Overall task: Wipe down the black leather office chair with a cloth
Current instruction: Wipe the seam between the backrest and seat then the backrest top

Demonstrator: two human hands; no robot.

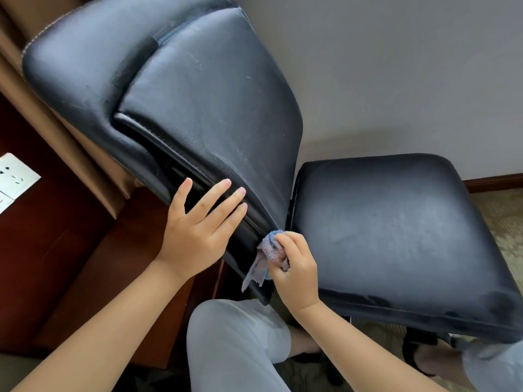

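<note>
The black leather office chair fills the view, its backrest point(198, 103) leaning up to the left and its seat cushion point(396, 236) to the right. My left hand point(198, 224) lies flat with spread fingers on the lower side edge of the backrest. My right hand point(294, 267) grips a bunched blue and pink cloth point(268, 250) and presses it against the bottom corner of the backrest, where it meets the seat. A loose end of the cloth hangs down to the left.
A dark red wooden cabinet point(56, 250) stands at the left, with a white socket plate point(14, 176) on it. A grey wall point(396, 66) rises behind the chair. My knee in light grey trousers point(235, 340) sits below the hands. The chair's black base point(418, 349) shows lower right.
</note>
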